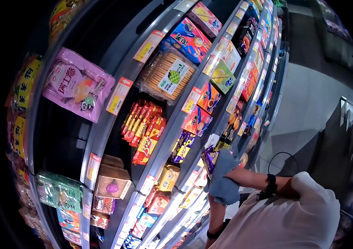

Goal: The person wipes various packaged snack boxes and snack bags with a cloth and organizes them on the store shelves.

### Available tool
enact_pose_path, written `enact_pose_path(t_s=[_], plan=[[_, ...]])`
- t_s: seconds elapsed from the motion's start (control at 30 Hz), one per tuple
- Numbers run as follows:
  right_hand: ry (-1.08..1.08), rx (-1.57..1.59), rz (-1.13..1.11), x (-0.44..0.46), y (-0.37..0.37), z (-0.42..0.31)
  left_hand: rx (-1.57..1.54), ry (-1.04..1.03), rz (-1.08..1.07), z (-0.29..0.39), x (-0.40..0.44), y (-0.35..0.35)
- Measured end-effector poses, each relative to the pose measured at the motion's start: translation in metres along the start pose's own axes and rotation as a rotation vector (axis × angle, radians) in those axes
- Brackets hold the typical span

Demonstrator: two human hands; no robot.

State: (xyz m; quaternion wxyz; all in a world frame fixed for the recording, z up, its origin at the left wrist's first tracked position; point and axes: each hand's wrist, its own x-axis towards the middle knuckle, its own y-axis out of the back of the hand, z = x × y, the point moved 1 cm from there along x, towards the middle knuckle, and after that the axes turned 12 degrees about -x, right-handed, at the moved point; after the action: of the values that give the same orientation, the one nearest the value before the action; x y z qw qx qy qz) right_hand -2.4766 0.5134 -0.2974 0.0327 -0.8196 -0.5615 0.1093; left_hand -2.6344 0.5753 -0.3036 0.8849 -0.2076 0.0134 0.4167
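A blue-grey cloth (225,180) hangs bunched over the ends of both my arms beside the shelf edge. My right hand (233,175) reaches in from the right, a black band on its wrist, and is wrapped in the cloth with its fingers hidden. Below it, my left hand (214,204) comes up behind the cloth's lower end; its fingers are hidden too. Touching or just behind the cloth's upper left side is a purple snack packet (209,159). A purple and yellow packet (183,146) lies on the shelf to its left.
Shelves of snacks run up the view, their edges lined with price tags (119,95). Boxed biscuits (170,74), red wafer packs (149,140) and a pink bag (78,85) sit on them. Grey floor (296,99) stretches along the right, with more shelving beyond.
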Motion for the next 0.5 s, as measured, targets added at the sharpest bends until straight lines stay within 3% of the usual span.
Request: enact_pose_path(t_s=[0.07,0.1,0.23,0.3,0.43,0.5], plan=[[0.043,-0.364,-0.051,-0.006,0.002,-0.014,-0.072,0.045,-0.024,-0.001,0.004,0.003],[0.038,-0.365,-0.059,-0.002,0.001,-0.004,-0.090,0.064,-0.026,-0.002,0.004,0.005],[0.025,0.310,0.099,0.035,0.005,0.045,-0.108,0.118,-0.010,-0.006,-0.005,0.012],[-0.105,0.504,0.183,0.017,-0.001,0.014,-0.116,0.123,0.005,-0.009,-0.007,0.016],[-0.275,0.313,0.041,0.003,-0.010,0.037,-0.123,0.174,0.065,-0.008,-0.015,0.028],[-0.151,0.121,-0.023,-0.001,-0.021,0.057,-0.122,0.195,0.095,-0.009,-0.023,0.040]])
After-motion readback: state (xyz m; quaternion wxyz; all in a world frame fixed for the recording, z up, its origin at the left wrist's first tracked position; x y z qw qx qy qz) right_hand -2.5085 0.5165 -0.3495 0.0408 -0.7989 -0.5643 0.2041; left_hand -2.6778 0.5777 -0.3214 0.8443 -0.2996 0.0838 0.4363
